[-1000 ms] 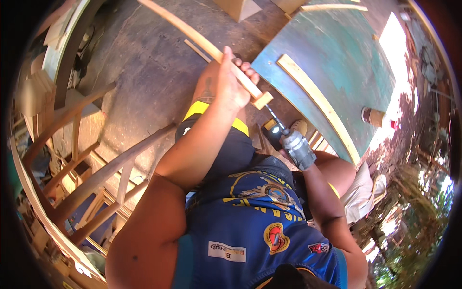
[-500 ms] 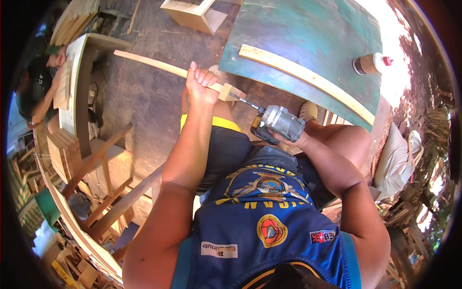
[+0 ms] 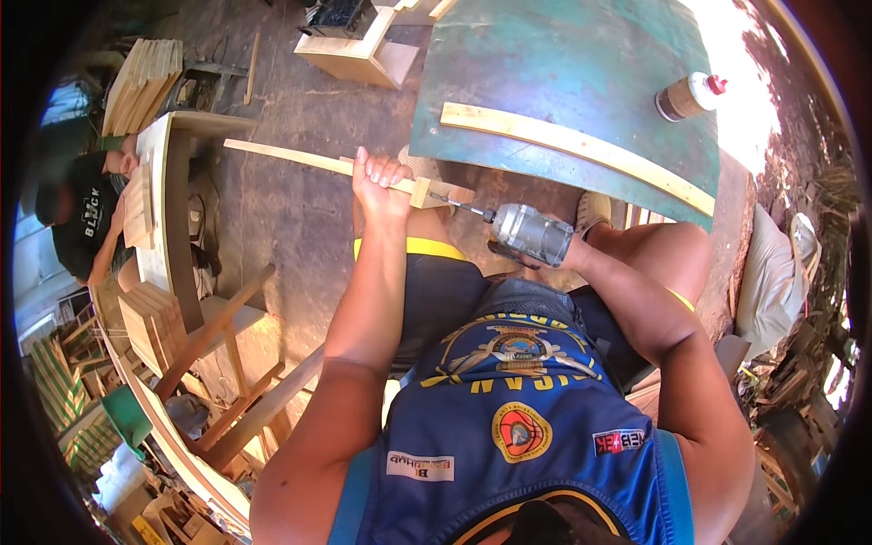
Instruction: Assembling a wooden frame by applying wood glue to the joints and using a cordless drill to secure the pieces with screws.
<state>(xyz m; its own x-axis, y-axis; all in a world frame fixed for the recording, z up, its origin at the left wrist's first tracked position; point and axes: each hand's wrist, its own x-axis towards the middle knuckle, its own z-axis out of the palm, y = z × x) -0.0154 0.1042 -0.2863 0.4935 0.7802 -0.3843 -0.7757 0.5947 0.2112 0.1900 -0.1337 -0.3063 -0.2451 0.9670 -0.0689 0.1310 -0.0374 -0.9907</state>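
Observation:
My left hand point(image 3: 381, 186) is wrapped round a long, thin wooden strip point(image 3: 286, 155) near its right end. At that end, just right of my fist, sits a small pale wood block point(image 3: 439, 194). My right hand point(image 3: 574, 253) grips a grey and black cordless drill point(image 3: 532, 236), its fingers mostly hidden behind the tool. The long bit point(image 3: 465, 208) points left, its tip at the block; whether it has entered the wood I cannot tell.
A green-topped table point(image 3: 563, 59) ahead bears a pale wooden slat point(image 3: 572, 143) and a glue-type bottle point(image 3: 686, 97). On the left, another person point(image 3: 86, 213) sits behind a wooden frame point(image 3: 156, 218). Stacked boards point(image 3: 145, 86), a wooden box point(image 3: 350, 60) and a pale sack point(image 3: 772, 286) stand around.
The drill has turned more level and its bit meets the block at a flatter angle. The strip has tilted slightly. The whole view has shifted a little; both hands keep their hold.

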